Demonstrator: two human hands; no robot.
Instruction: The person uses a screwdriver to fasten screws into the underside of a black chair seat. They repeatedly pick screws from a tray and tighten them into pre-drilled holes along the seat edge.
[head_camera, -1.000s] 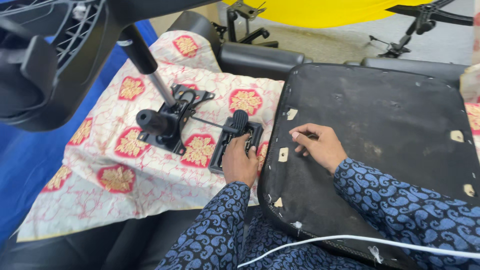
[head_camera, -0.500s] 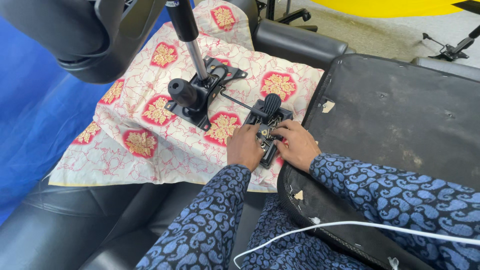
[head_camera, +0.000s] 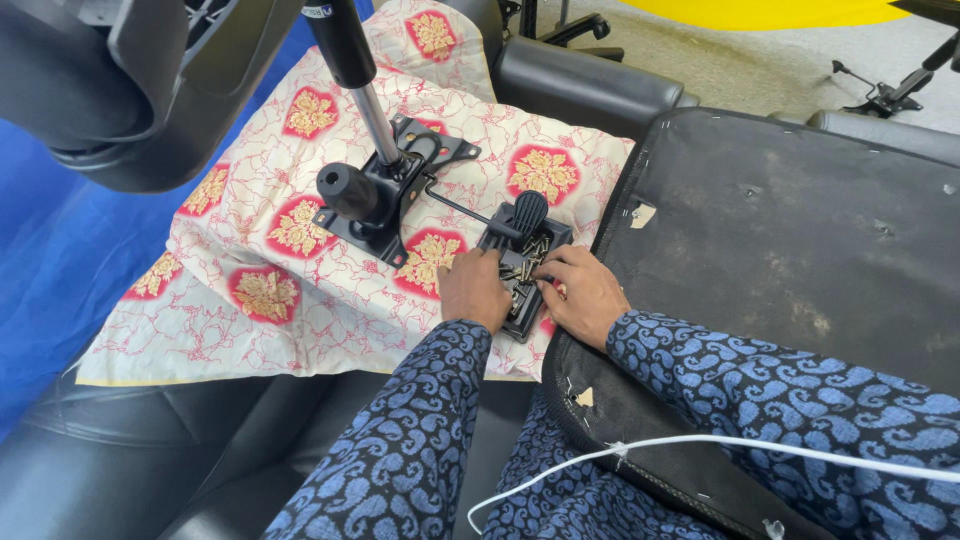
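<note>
While you look down, note these readings:
Tray: small black tray (head_camera: 527, 262) lies on the patterned cloth (head_camera: 300, 250), just left of the black seat base (head_camera: 800, 260).
Axis: its long side runs from near you toward the upper right.
Contents: loose screws (head_camera: 527, 262), lying mostly along that axis.
Left hand: your left hand (head_camera: 473, 290) rests on the tray's left edge, fingers bent into the screws.
Right hand: your right hand (head_camera: 580, 293) pinches at the screws; whether 1 is gripped cannot be told.
Mechanism: black tilt plate (head_camera: 385, 190), its gas cylinder (head_camera: 358, 80) leaning up and left.
</note>
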